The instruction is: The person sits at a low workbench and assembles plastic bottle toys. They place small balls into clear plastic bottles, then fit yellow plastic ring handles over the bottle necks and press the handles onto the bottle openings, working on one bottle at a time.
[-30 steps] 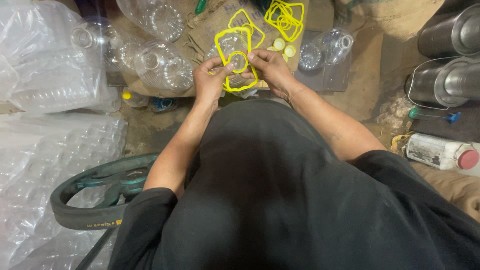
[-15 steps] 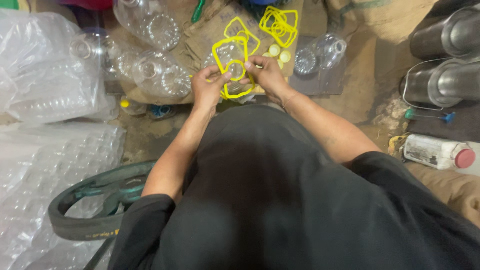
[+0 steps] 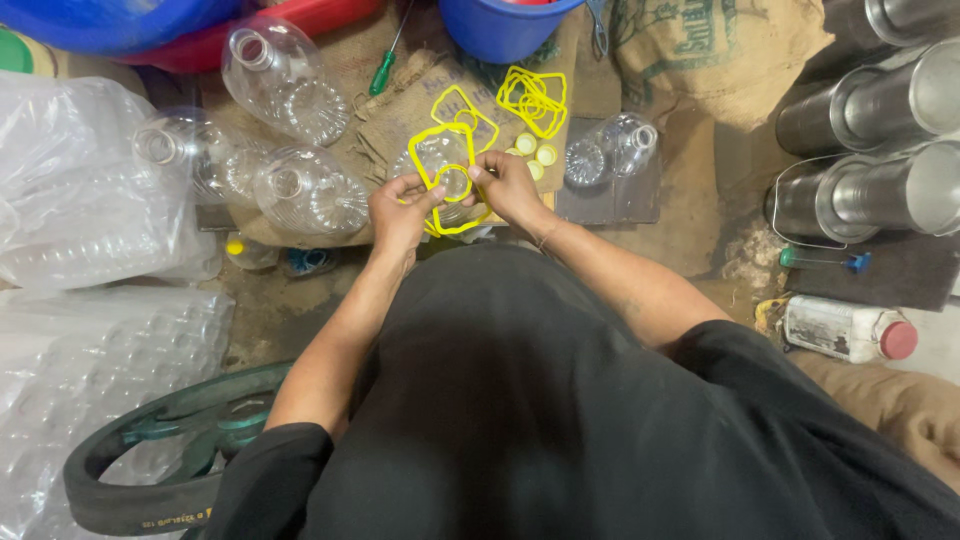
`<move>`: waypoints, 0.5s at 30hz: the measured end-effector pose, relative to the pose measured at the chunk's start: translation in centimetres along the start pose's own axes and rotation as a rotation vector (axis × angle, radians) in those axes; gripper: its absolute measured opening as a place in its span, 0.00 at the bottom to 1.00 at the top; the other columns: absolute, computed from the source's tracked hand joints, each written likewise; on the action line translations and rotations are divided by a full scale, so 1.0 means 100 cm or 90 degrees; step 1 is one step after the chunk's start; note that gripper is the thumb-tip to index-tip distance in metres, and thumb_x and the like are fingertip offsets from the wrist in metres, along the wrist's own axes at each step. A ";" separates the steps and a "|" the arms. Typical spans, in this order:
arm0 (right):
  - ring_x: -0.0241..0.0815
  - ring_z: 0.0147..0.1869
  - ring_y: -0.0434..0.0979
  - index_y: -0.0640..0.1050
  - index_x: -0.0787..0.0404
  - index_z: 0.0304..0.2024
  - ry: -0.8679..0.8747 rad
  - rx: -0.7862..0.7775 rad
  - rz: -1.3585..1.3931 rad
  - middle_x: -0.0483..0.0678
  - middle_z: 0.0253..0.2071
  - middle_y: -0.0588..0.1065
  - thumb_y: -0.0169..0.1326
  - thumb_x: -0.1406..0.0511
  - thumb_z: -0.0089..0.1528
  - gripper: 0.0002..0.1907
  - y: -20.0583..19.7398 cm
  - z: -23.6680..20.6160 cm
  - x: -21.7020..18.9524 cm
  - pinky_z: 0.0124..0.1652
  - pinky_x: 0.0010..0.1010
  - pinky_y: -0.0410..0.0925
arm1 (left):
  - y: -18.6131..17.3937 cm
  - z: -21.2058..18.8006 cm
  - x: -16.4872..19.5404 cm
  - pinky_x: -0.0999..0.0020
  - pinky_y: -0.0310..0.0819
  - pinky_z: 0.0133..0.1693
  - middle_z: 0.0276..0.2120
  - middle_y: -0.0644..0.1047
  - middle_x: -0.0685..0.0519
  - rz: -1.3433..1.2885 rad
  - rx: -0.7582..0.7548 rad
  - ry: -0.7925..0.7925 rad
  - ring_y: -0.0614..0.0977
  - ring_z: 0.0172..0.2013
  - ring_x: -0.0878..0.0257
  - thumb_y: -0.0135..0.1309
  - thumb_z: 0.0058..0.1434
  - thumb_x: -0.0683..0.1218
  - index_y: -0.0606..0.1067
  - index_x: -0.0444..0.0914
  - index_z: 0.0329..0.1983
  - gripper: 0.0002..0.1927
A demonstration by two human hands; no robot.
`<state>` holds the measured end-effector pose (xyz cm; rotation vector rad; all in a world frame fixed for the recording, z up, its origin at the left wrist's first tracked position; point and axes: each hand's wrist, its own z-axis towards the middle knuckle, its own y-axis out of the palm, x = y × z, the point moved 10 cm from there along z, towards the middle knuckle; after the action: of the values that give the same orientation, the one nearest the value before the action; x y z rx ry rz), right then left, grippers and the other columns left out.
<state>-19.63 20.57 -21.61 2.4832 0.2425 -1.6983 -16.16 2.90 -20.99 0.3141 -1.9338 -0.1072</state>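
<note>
A: Item one — yellow plastic handle ring (image 3: 441,158), held over a clear plastic bottle (image 3: 447,180) in front of the person's chest, above the burlap sacking (image 3: 400,105).

B: Hands?

A: Left hand (image 3: 398,212) pinched shut on the ring's lower left side; right hand (image 3: 507,183) pinched shut on its inner loop near the bottle's mouth. Fingertips do the holding on both.

B: Handling notes?

A: Judged light, thin and springy: the ring should flex if squeezed and could twist or snap back when released. Best taken by the thicker outer band, one hand on each side, as here. The bottle looks thin-walled and smooth, likely to dent and to slip; the stiffer neck seems the surer hold.

B: Surroundings?

A: Loose stock of yellow rings (image 3: 533,100) lies just beyond the hands, with small yellow caps (image 3: 535,157) beside it. Empty clear bottles (image 3: 285,80) lie to the left, one more (image 3: 612,150) to the right. A green-handled screwdriver (image 3: 381,72) rests on the sacking. A blue bucket (image 3: 505,22) stands at the far edge. Metal cylinders (image 3: 870,110) are stacked far right, well apart — a white bottle with red cap (image 3: 850,330) lies below them. Bagged bottles (image 3: 80,210) and a dark rubber belt (image 3: 150,480) sit at left.
</note>
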 end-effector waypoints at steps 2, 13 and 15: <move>0.38 0.31 0.81 0.76 0.72 0.45 0.003 0.004 0.003 0.49 0.38 0.78 0.49 0.70 0.69 0.09 0.001 -0.001 -0.003 0.32 0.28 0.75 | 0.000 -0.001 0.001 0.69 0.85 0.40 0.38 0.83 0.44 -0.001 -0.001 0.001 0.85 0.37 0.63 0.63 0.58 0.34 0.77 0.24 0.48 0.15; 0.37 0.29 0.81 0.75 0.70 0.42 0.017 -0.003 -0.021 0.49 0.35 0.78 0.51 0.68 0.68 0.08 0.004 -0.004 -0.013 0.30 0.28 0.73 | -0.002 -0.003 0.003 0.69 0.85 0.39 0.37 0.83 0.44 0.010 0.009 -0.016 0.85 0.35 0.63 0.62 0.58 0.33 0.77 0.25 0.46 0.13; 0.38 0.29 0.81 0.75 0.70 0.42 0.010 -0.016 0.000 0.49 0.35 0.78 0.52 0.68 0.68 0.08 0.007 -0.001 -0.010 0.31 0.28 0.74 | -0.003 -0.003 0.004 0.69 0.85 0.39 0.37 0.83 0.45 0.010 0.008 -0.008 0.85 0.36 0.63 0.62 0.57 0.32 0.77 0.25 0.46 0.13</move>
<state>-19.77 19.89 -20.66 2.4791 0.2641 -1.6655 -15.97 2.58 -20.59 0.3078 -1.9494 -0.0869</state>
